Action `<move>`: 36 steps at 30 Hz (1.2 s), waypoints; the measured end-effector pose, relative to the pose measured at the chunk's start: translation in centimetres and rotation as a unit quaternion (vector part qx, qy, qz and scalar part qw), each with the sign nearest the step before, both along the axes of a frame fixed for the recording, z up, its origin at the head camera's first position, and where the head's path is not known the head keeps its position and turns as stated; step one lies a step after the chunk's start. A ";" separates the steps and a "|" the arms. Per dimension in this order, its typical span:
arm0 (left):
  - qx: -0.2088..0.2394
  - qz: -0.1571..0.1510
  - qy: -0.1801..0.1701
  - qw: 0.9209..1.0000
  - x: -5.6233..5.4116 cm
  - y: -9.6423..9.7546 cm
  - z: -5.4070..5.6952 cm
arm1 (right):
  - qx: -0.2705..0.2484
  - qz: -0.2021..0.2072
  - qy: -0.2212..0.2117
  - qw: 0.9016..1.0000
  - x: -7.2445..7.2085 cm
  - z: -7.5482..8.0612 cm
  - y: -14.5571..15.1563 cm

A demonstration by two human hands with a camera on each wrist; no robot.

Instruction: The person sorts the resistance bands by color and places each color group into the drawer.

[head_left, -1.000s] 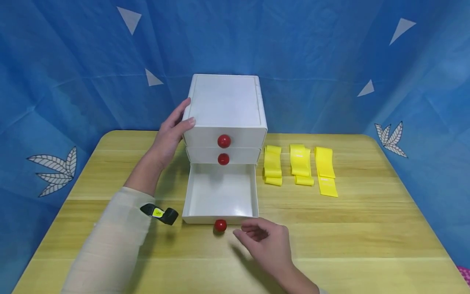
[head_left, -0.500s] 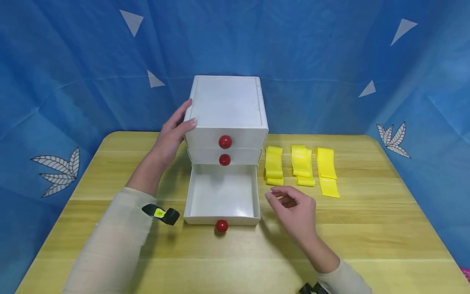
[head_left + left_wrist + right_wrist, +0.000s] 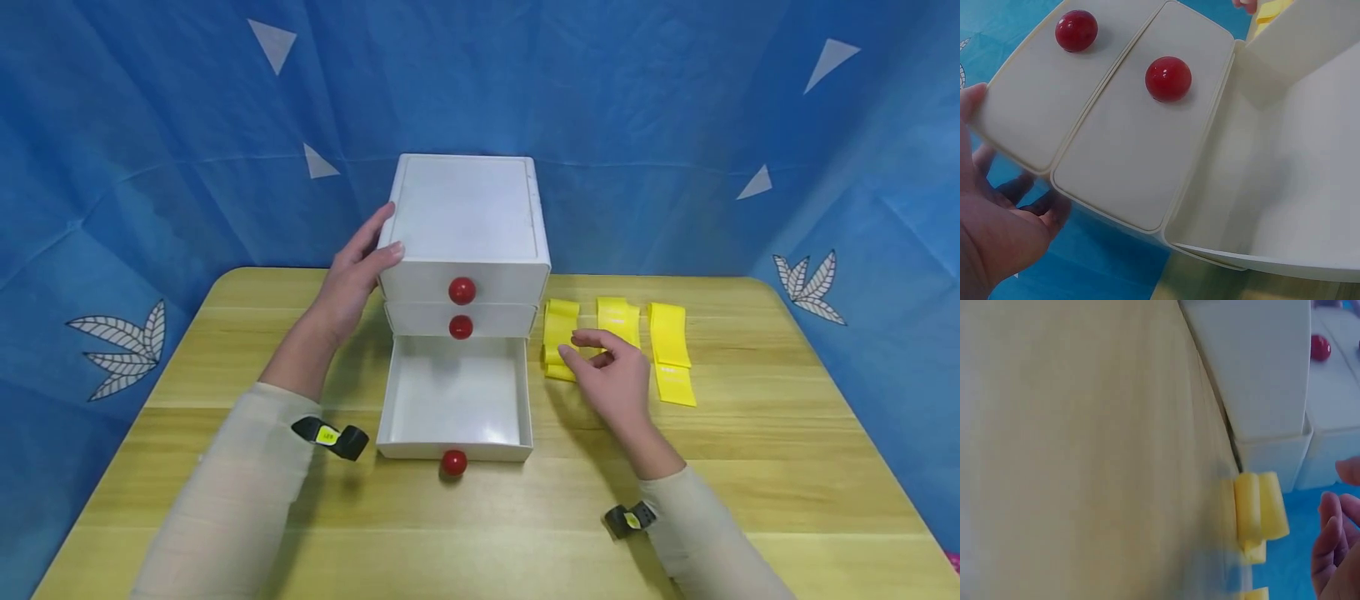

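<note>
A white drawer cabinet (image 3: 468, 204) with red round knobs stands on the table, its bottom drawer (image 3: 459, 400) pulled out and the two above closed. My left hand (image 3: 348, 283) rests against the cabinet's upper left side, thumb over the top edge; in the left wrist view its fingers (image 3: 1019, 187) lie beside the closed drawers. My right hand (image 3: 615, 379) hovers by the left and middle folded yellow strips, thumb and index finger apart with nothing between them. Three folded strips lie to the cabinet's right: left (image 3: 561, 329), middle (image 3: 618, 312) and right (image 3: 670, 350).
The wooden table (image 3: 772, 433) extends to both sides of the cabinet. A blue patterned cloth (image 3: 637, 125) hangs behind it. The pulled-out drawer's red knob (image 3: 453, 463) sticks out toward the front. Each sleeve carries a small black wrist device (image 3: 330, 437).
My right hand has moved from near the bottom drawer's front, rightward and then forward, to the yellow strips. My left hand has stayed on the cabinet, and the drawer remains pulled out.
</note>
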State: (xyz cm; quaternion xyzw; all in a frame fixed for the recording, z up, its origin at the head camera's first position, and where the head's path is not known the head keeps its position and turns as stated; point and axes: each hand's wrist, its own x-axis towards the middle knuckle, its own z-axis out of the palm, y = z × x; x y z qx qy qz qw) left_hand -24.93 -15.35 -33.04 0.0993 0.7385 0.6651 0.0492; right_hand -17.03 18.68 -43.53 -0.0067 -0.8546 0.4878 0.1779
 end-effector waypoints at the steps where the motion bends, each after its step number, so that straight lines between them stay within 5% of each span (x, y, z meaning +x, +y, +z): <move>1: 0.000 0.000 0.001 1.000 0.0 0.0 0.0 | 0.001 0.004 -0.005 1.000 -0.4 -0.2 0.1; 21: -0.001 0.001 0.001 1.000 0.1 0.1 0.0 | 0.065 0.054 -0.079 0.993 -7.6 -1.2 1.5; 36: -0.004 0.004 -0.004 1.000 0.1 0.1 0.1 | 0.141 0.064 -0.145 0.977 -9.9 -1.8 1.9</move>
